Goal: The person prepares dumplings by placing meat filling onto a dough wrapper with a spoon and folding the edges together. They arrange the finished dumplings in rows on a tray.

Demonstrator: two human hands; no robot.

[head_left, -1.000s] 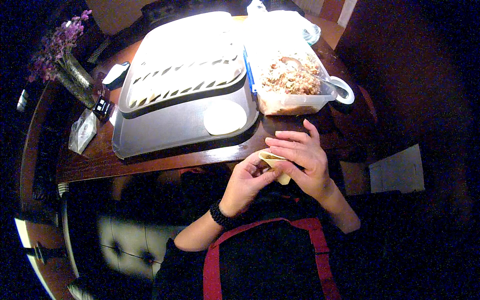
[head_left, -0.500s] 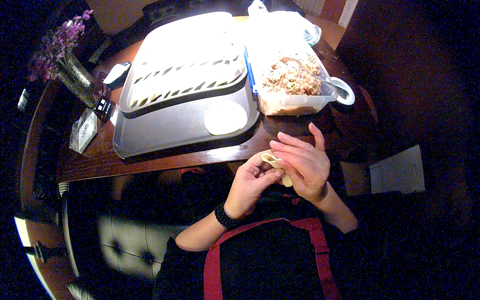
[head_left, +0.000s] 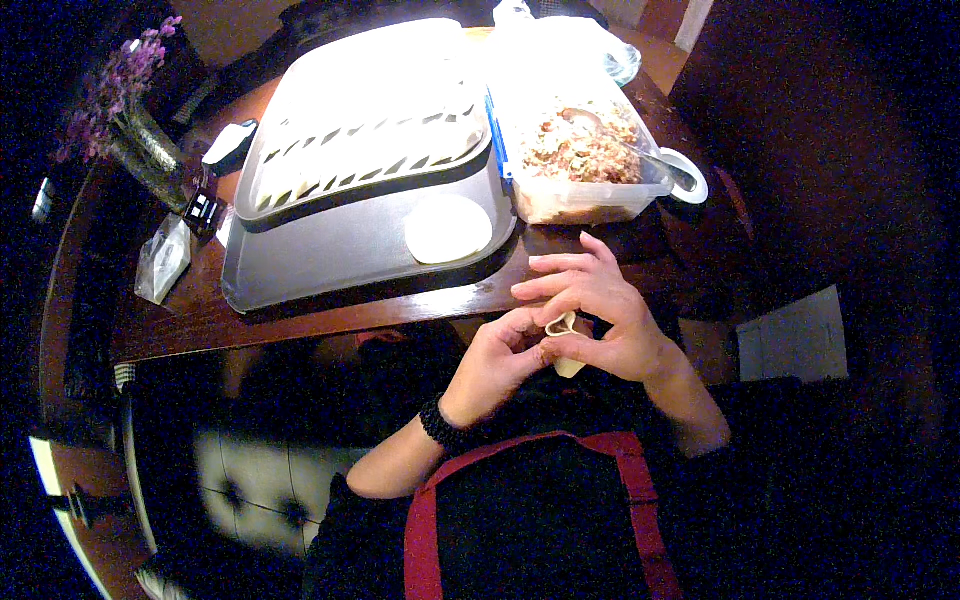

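Both hands have drifted a touch lower and closer together since a moment ago, and the dumpling (head_left: 563,330) now shows a folded, looped edge where it looked flatter before. Up on the tabletop (head_left: 300,315), a grey tray (head_left: 330,255) sits with one round wrapper (head_left: 448,228) lying loose on it, and a second tray (head_left: 370,140) stacked on top carries rows of finished dumplings. Just right of that, a clear tub of filling (head_left: 585,160) with a spoon (head_left: 640,150) resting in it. A vase of purple flowers (head_left: 135,120) stands far left, a small plastic bag (head_left: 160,260) beside it. Nothing sits between the hands and the trays. The left hand (head_left: 500,360) pinches the dumpling with curled fingertips; the right hand (head_left: 600,320) cups it from the other side, thumb and forefinger closed on the edge, other fingers fanned out. The dumpling hangs just off the tabletop's near edge, above the lap.
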